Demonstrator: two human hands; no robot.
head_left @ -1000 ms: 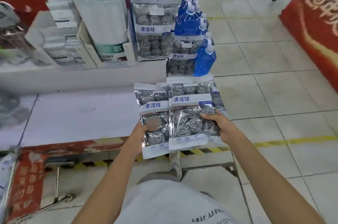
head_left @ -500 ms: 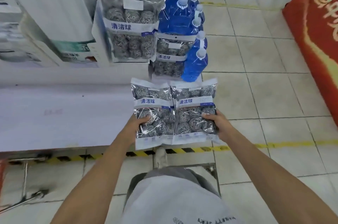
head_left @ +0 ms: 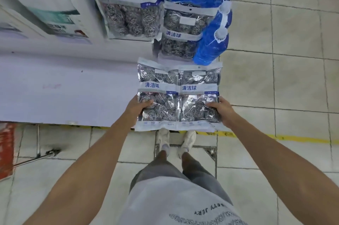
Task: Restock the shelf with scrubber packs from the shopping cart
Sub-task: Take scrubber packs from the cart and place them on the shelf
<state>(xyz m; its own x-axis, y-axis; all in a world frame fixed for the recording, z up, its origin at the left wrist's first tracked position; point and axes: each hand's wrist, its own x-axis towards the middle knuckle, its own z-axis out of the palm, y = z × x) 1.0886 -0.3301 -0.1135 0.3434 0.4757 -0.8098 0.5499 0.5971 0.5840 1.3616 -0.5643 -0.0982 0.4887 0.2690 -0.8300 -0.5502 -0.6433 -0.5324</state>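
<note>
I hold two clear scrubber packs side by side, each full of steel-wool balls with a white band and blue print. My left hand (head_left: 137, 107) grips the left pack (head_left: 157, 85) at its lower left edge. My right hand (head_left: 222, 110) grips the right pack (head_left: 199, 88) at its lower right edge. Both packs hover above the front right corner of the white shelf (head_left: 64, 92). Further back on the shelf stand two more scrubber packs (head_left: 131, 7), the smaller-looking one (head_left: 180, 33) just beyond my packs.
Blue liquid bottles (head_left: 211, 44) line the shelf's right end beside the standing packs. White boxes (head_left: 55, 21) fill the shelf at the back left. Metal cart bars (head_left: 213, 149) lie by my feet on the tiled floor. A yellow floor stripe (head_left: 293, 139) runs to the right.
My view has tilted down and closer to the shelf. The two packs stay in my hands, now level side by side and nearer the standing packs.
</note>
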